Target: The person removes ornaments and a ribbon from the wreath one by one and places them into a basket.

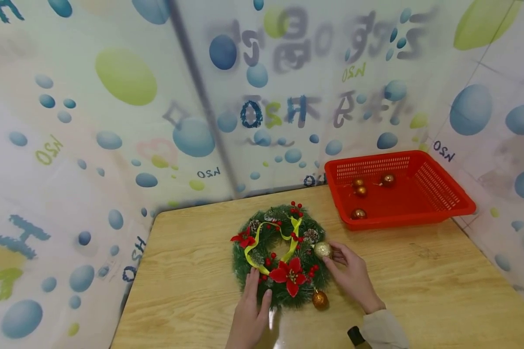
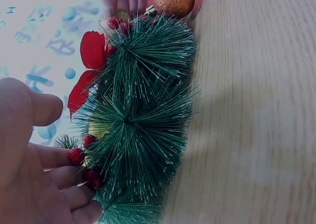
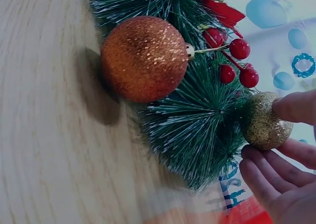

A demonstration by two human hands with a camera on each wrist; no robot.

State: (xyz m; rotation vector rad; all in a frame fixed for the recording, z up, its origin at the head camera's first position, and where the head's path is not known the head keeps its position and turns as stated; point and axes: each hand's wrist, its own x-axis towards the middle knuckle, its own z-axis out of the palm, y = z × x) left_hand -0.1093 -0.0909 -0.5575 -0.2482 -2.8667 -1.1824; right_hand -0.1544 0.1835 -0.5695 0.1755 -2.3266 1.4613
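With the thumb and fingers of my right hand (image 1: pixel 351 275) I pinch a small, round, gold-glitter bauble (image 1: pixel 323 250), holding it against the needles at the right edge of a round green wreath of artificial pine (image 1: pixel 240 259). Whether it is fastened there I cannot tell. My left hand (image 1: pixel 251 308) rests at the wreath's near left side, fingers loosely extended and touching the needles by a few glossy red berries (image 2: pixel 76 156), gripping nothing.

The wreath lies flat on the pale wood-grain worktop (image 1: pixel 183 276). At its near right edge sits a round copper-glitter bauble (image 1: pixel 320 300), its metal cap and thin gold cord turned towards the needles. A large red poinsettia flower (image 1: pixel 289 277) lies on the near part of the ring, a smaller red flower (image 1: pixel 243 238) at the far left. A yellow-green ribbon (image 1: pixel 250 252) loops around the middle, and a brown pine cone (image 1: pixel 311 236) sits above the gold bauble.

Beyond, to my right, a rectangular red plastic basket (image 1: pixel 401 222) holds four shiny copper-gold balls (image 1: pixel 388 180).
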